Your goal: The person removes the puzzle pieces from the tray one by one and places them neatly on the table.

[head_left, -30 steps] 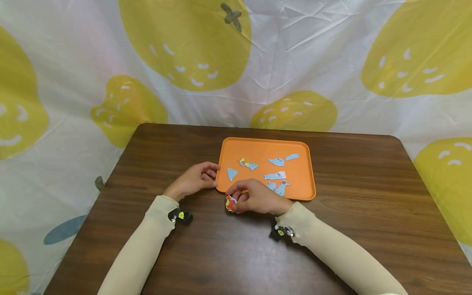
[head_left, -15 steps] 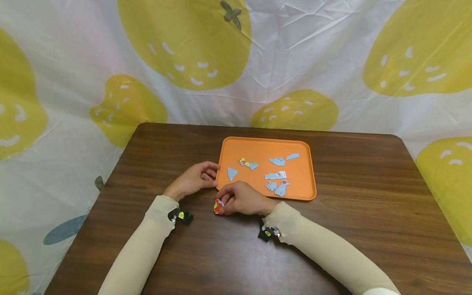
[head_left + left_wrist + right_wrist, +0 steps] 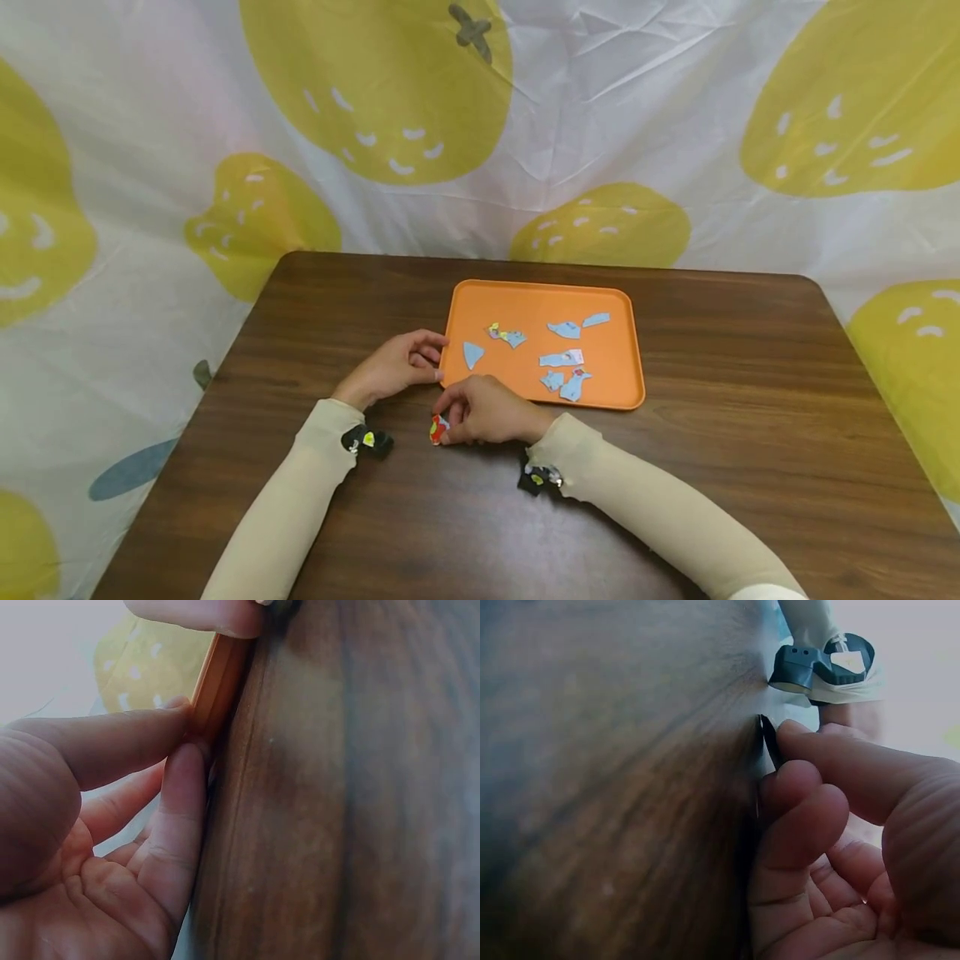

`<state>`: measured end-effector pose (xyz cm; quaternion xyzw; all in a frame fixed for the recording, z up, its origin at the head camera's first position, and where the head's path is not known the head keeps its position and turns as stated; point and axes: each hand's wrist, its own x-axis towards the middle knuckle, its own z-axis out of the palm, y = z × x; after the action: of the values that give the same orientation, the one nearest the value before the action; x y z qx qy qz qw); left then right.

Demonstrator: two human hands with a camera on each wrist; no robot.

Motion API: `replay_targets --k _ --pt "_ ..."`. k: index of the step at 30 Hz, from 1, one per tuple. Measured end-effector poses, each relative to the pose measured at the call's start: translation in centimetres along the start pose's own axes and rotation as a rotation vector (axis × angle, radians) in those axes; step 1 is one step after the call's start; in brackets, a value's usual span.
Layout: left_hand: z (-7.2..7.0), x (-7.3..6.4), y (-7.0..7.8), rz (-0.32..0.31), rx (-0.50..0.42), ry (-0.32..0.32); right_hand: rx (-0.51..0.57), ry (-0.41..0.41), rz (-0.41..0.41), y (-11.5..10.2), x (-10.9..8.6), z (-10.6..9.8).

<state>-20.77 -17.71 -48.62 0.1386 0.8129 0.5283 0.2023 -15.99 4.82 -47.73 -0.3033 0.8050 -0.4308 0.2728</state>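
Observation:
My right hand (image 3: 489, 408) pinches a small flat piece (image 3: 437, 430), red with a bit of green and pale blue, just above or on the table in front of the tray's near left corner. The right wrist view shows the piece (image 3: 770, 742) edge-on as a thin dark sliver between thumb and finger, close to the wood. At the orange tray's (image 3: 525, 302) left rim, my left hand (image 3: 392, 367) holds the edge with thumb and fingers; the left wrist view shows the tray's side (image 3: 219, 686) there. Several light blue cut-out pieces (image 3: 561, 358) lie in the tray.
The brown wooden table (image 3: 735, 400) extends around the tray. A blue triangular piece (image 3: 472, 354) lies near the tray's left side, and a yellow-and-blue piece (image 3: 513, 337) lies behind it. A white curtain (image 3: 585, 83) with yellow fruit prints hangs behind the table.
My right hand has moved left and slightly nearer the body with the red piece, from over the tray's front rim to the table. The left hand stays at the tray.

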Motion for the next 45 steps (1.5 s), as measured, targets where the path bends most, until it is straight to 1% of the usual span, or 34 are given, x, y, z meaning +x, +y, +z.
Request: replay_targets --k 3,7,14,20,25,28,32,35,38,45 --pt "0.0 -0.1 -0.1 -0.012 -0.010 -0.005 -0.038 -0.005 -0.014 0.0 0.0 0.2" --pt "-0.1 -0.1 -0.1 -0.003 -0.020 -0.001 -0.084 0.006 -0.038 0.1 0.2 0.3" --pt "0.0 -0.3 0.0 -0.005 -0.007 0.000 -0.050 -0.003 -0.024 0.0 0.1 0.3" --pt "0.0 0.0 0.0 0.004 -0.005 -0.003 -0.028 0.002 -0.018 0.2 0.1 0.2" --pt "-0.1 0.0 0.1 0.010 0.000 -0.005 0.008 0.014 -0.039 0.2 -0.2 -0.2" --pt "-0.1 -0.1 0.0 -0.001 0.001 -0.008 0.018 0.036 -0.071 0.3 -0.5 -0.6" --pt "0.0 -0.1 -0.3 -0.016 -0.006 -0.007 0.011 0.095 -0.110 0.2 -1.1 -1.5" --pt "-0.1 0.0 -0.3 -0.012 -0.008 -0.002 0.017 0.148 -0.111 0.0 -1.8 -2.4" --pt "-0.1 0.1 -0.3 -0.014 -0.007 0.000 0.031 0.185 -0.101 -0.1 -2.4 -3.4" --pt "-0.3 0.4 -0.4 -0.016 -0.008 0.003 0.031 0.245 -0.117 -0.2 -3.7 -5.5"
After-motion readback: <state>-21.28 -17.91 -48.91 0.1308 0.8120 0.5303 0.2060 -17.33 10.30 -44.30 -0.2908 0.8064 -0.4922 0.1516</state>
